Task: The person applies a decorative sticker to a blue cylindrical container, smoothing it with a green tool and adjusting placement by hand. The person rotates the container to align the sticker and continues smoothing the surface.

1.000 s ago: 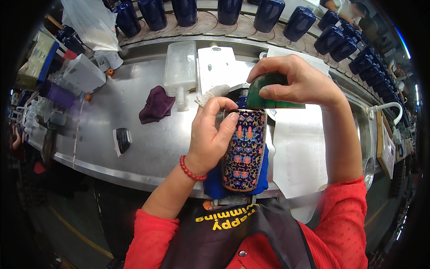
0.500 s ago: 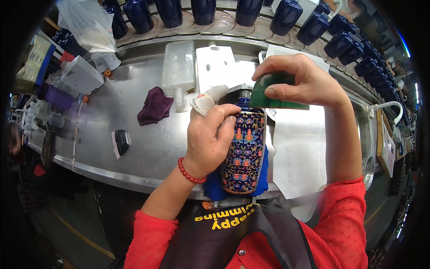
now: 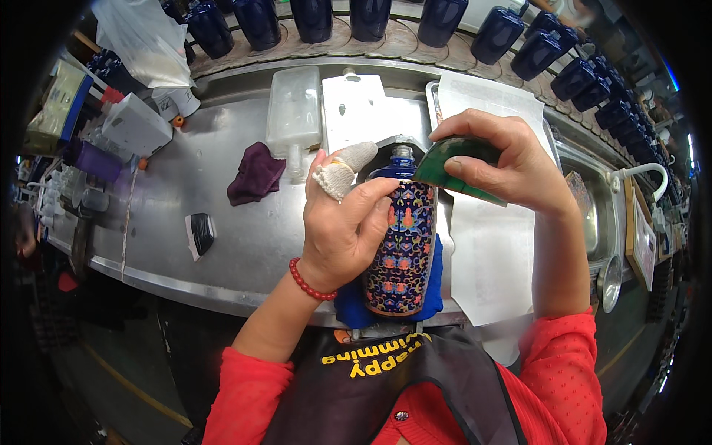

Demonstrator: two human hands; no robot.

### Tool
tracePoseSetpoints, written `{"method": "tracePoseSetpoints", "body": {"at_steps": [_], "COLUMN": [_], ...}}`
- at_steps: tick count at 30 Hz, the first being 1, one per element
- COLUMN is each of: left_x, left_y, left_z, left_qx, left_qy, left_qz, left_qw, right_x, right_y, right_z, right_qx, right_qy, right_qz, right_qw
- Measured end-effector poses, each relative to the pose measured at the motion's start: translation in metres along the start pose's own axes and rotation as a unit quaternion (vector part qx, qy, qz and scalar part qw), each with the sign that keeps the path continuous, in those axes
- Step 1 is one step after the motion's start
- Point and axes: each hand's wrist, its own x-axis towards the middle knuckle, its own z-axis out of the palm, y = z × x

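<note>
A dark blue bottle with a colourful floral pattern stands tilted in front of me, its base on a blue cloth. My left hand is closed against the bottle's left side, fingertips at the shoulder by the pattern's upper edge. A white fabric wrap covers one of its fingers. My right hand grips a green half-round scraper between thumb and fingers. The scraper's left corner is beside the bottle's shoulder; whether it touches cannot be made out.
Plain blue bottles line a curved conveyor at the back. A clear plastic container, white box and purple cloth lie on the metal table. White paper sheets lie right, before a sink.
The scraper has tilted, its right end now lower, and my right hand has come down slightly. The patterned bottle has shifted a little. Bottles on the conveyor have moved right.
</note>
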Motion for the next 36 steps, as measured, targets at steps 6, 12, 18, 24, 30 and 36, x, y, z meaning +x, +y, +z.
{"method": "tracePoseSetpoints", "body": {"at_steps": [6,12,18,24,30,36], "left_x": [0.003,0.004,-0.002,-0.003,-0.004,-0.005], "left_y": [0.010,0.008,0.003,0.008,0.011,0.012], "left_z": [-0.002,-0.003,-0.001,0.000,-0.003,-0.005], "left_qx": [0.082,0.097,0.079,0.082,0.089,0.079], "left_qy": [-0.045,-0.023,-0.008,-0.010,-0.017,-0.015], "left_qz": [0.037,0.031,0.018,0.015,0.009,0.012], "left_qw": [0.995,0.995,0.997,0.996,0.996,0.997], "right_x": [-0.003,-0.012,-0.013,-0.010,-0.009,-0.010], "right_y": [-0.005,-0.008,-0.008,-0.008,-0.009,-0.008], "right_z": [0.003,0.003,0.010,0.017,0.020,0.019], "right_qx": [-0.026,-0.048,-0.040,-0.040,-0.055,-0.066], "right_qy": [0.014,0.031,0.044,0.054,0.059,0.081], "right_qz": [0.044,0.044,0.036,0.022,0.024,0.006], "right_qw": [0.999,0.997,0.998,0.997,0.997,0.995]}}
